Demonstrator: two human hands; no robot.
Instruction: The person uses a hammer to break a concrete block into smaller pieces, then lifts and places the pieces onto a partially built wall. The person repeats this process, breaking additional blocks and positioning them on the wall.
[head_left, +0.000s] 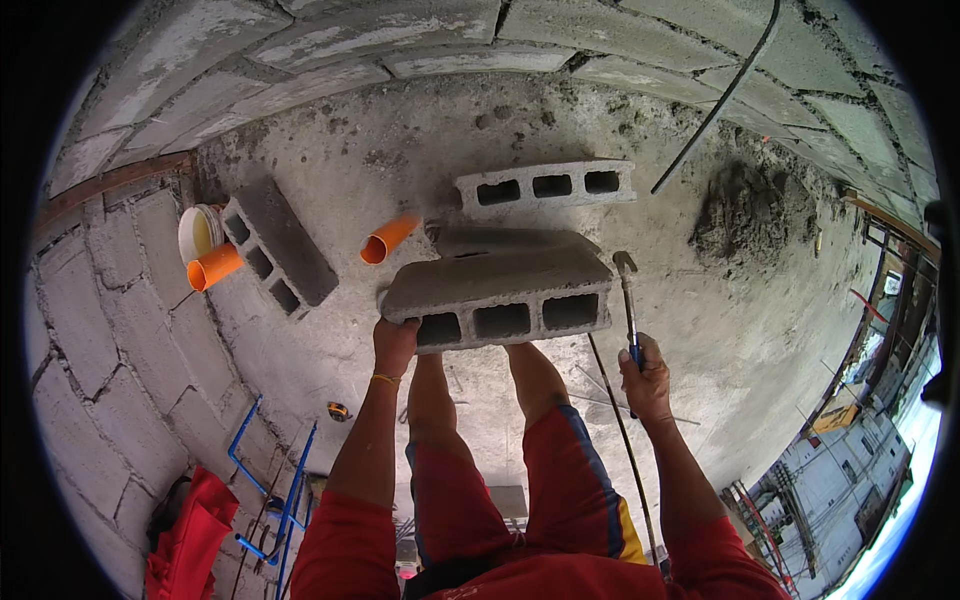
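A grey hollow concrete block (495, 278) is in front of my legs, its three holes facing me. My left hand (396, 345) grips its left end, fingers at the lower corner. My right hand (645, 378), closed round the blue handle, holds a hammer (628, 290) upright just right of the block, head at the top. The hammer and the block look apart. Partly hidden behind the held block lies a second grey block (515, 240). Farther back, another hollow block (545, 185) lies on the concrete floor with its holes facing me.
Orange pipe pieces (390, 238) lie left of centre and beside a tilted block (283, 245) near a white bucket (200, 230). A mortar heap (752, 215) and a leaning rebar (715, 100) stand at right. Blue pipes (291, 490) and a tape measure (339, 411) lie lower left.
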